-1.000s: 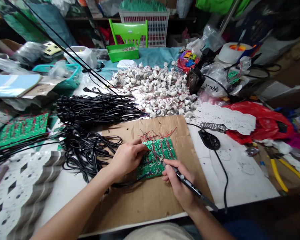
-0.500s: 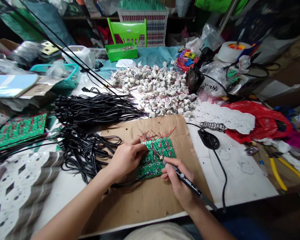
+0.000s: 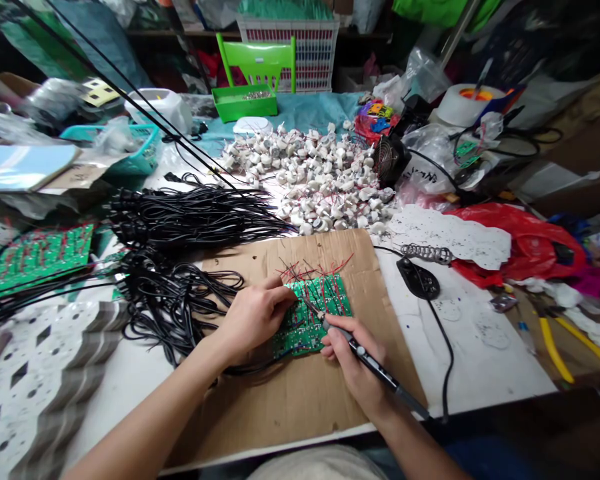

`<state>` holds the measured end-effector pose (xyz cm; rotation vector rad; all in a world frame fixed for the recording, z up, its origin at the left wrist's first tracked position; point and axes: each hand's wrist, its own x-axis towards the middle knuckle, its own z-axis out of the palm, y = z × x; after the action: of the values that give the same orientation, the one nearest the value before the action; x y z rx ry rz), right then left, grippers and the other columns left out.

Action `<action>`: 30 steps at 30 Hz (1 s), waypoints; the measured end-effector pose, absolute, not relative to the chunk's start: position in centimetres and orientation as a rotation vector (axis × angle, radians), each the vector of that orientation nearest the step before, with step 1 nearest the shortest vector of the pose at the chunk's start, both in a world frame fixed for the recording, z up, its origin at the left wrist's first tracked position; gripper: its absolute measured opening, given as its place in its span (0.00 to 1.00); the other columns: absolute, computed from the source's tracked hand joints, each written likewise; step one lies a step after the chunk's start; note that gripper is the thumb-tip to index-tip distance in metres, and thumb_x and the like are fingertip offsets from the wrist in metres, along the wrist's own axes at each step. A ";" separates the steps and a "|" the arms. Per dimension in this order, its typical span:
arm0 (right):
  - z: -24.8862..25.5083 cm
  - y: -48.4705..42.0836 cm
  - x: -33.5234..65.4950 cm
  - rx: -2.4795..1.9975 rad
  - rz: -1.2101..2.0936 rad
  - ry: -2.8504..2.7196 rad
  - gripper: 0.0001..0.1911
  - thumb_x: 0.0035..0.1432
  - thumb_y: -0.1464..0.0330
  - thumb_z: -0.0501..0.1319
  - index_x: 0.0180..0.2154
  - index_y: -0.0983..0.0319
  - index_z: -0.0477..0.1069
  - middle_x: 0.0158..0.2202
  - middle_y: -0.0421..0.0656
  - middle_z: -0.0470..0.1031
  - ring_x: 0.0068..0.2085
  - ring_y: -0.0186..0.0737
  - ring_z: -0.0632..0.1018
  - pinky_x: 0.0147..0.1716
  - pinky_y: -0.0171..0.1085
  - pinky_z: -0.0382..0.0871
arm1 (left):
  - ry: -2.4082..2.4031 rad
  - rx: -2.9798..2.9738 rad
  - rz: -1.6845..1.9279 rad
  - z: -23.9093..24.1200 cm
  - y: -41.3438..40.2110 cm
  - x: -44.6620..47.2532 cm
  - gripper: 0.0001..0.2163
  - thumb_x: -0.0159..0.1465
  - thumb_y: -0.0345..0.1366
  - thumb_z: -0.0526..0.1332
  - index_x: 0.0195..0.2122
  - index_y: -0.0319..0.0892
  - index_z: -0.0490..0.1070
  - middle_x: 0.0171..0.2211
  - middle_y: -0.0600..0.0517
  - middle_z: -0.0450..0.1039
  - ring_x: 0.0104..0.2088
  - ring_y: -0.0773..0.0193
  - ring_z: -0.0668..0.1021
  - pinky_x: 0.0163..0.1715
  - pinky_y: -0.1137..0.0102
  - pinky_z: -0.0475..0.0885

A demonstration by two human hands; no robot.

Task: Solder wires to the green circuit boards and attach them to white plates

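The right hand [image 3: 353, 347] grasps a pen-shaped soldering iron [image 3: 375, 367], its tip aimed at the middle of a green circuit board [image 3: 307, 330]; whether the tip touches cannot be told. The left hand [image 3: 253, 313] lies over the board's left edge with its fingertips drawn together; what they pinch, if anything, is hidden. The board lies on a cardboard sheet [image 3: 280, 413] at the near edge of the white work surface [image 3: 480, 347], with thin red and black wires [image 3: 307, 270] sticking out past its far edge.

Toward the far edge of the surface stands a green tray [image 3: 230, 110] with a heap of small metallic pieces [image 3: 257, 95] in it. Nearer the far left corner, a teal basket [image 3: 153, 150] holds clear plastic [image 3: 115, 137]. Between the two is a white tub [image 3: 163, 110], open at the top; its contents cannot be made out. Beyond the far edge, behind a green chair [image 3: 257, 60], a white grid-walled crate [image 3: 290, 28] shows red and bluish contents through its openings. Toward the far right corner, purple, yellow and blue pieces [image 3: 380, 110] sit among red plastic [image 3: 365, 130], in it or on it, one cannot say.
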<state>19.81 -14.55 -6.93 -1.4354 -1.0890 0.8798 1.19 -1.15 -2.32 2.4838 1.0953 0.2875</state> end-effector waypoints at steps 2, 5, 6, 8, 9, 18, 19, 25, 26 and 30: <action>-6.9 -14.5 19.7 -1.435 0.853 -1.097 0.10 0.68 0.64 0.62 0.49 0.54 0.78 0.33 0.38 0.82 0.28 0.33 0.83 0.29 0.30 0.79 | 1.098 2.491 0.295 -2.4 -1.2 1.2 0.10 0.68 0.29 0.56 0.38 0.44 0.78 0.35 0.51 0.72 0.30 0.66 0.75 0.30 0.72 0.65; -6.8 -14.5 19.7 -1.434 0.828 -1.127 0.09 0.68 0.65 0.62 0.48 0.54 0.78 0.32 0.37 0.82 0.27 0.32 0.83 0.30 0.29 0.79 | 1.095 2.501 0.299 -2.4 -1.1 1.1 0.10 0.68 0.29 0.56 0.39 0.44 0.78 0.35 0.51 0.72 0.30 0.66 0.75 0.30 0.72 0.65; -6.7 -14.5 19.7 -1.434 0.827 -1.136 0.10 0.68 0.65 0.62 0.48 0.54 0.78 0.31 0.37 0.82 0.27 0.32 0.83 0.30 0.29 0.79 | 1.093 2.503 0.297 -2.5 -1.1 1.1 0.10 0.67 0.29 0.56 0.39 0.44 0.78 0.35 0.51 0.72 0.30 0.66 0.75 0.30 0.72 0.65; -6.6 -14.4 19.8 -1.435 0.832 -1.149 0.10 0.68 0.65 0.62 0.48 0.55 0.78 0.31 0.37 0.82 0.27 0.33 0.83 0.30 0.30 0.79 | 1.089 2.504 0.293 -2.5 -1.1 1.1 0.11 0.67 0.28 0.56 0.39 0.45 0.79 0.36 0.51 0.72 0.31 0.66 0.75 0.31 0.72 0.65; -6.6 -14.4 19.9 -1.436 0.837 -1.147 0.10 0.68 0.65 0.62 0.48 0.55 0.78 0.31 0.38 0.82 0.28 0.33 0.83 0.30 0.30 0.80 | 1.086 2.503 0.293 -2.5 -1.1 1.2 0.11 0.67 0.28 0.56 0.40 0.45 0.79 0.36 0.51 0.72 0.31 0.66 0.75 0.31 0.72 0.65; -6.1 -14.6 20.0 -1.442 0.859 -1.024 0.11 0.68 0.62 0.61 0.48 0.55 0.78 0.33 0.39 0.82 0.28 0.33 0.84 0.28 0.30 0.79 | 1.080 2.498 0.302 -2.3 -1.1 1.2 0.11 0.67 0.27 0.56 0.37 0.43 0.78 0.35 0.51 0.71 0.29 0.66 0.74 0.30 0.72 0.64; -6.1 -14.6 20.1 -1.443 0.861 -1.025 0.11 0.68 0.62 0.61 0.48 0.55 0.78 0.33 0.39 0.82 0.28 0.33 0.84 0.28 0.30 0.79 | 1.082 2.495 0.300 -2.2 -1.1 1.2 0.11 0.67 0.27 0.56 0.37 0.43 0.78 0.35 0.51 0.71 0.29 0.66 0.74 0.30 0.72 0.64; -6.3 -14.5 20.1 -1.434 0.876 -1.032 0.11 0.68 0.62 0.61 0.48 0.56 0.78 0.33 0.39 0.82 0.28 0.34 0.84 0.28 0.30 0.79 | 1.071 2.492 0.309 -2.3 -1.1 1.3 0.10 0.67 0.28 0.56 0.37 0.43 0.78 0.34 0.52 0.71 0.29 0.67 0.74 0.30 0.72 0.64; -6.3 -14.5 20.1 -1.435 0.876 -1.031 0.11 0.68 0.61 0.61 0.48 0.56 0.78 0.33 0.39 0.82 0.27 0.34 0.84 0.28 0.30 0.79 | 1.069 2.495 0.312 -2.3 -1.1 1.3 0.10 0.67 0.28 0.56 0.37 0.43 0.78 0.34 0.52 0.71 0.29 0.67 0.74 0.30 0.72 0.64; -6.4 -14.5 20.1 -1.445 0.873 -1.030 0.11 0.68 0.61 0.61 0.48 0.56 0.78 0.32 0.39 0.82 0.27 0.34 0.84 0.28 0.30 0.79 | 1.061 2.500 0.323 -2.4 -1.2 1.2 0.11 0.67 0.28 0.56 0.37 0.43 0.78 0.35 0.51 0.71 0.29 0.67 0.74 0.30 0.72 0.65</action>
<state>20.15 -14.53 -6.40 -1.4447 -1.0304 0.8727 1.17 -1.15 -2.35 2.5001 1.0615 0.3225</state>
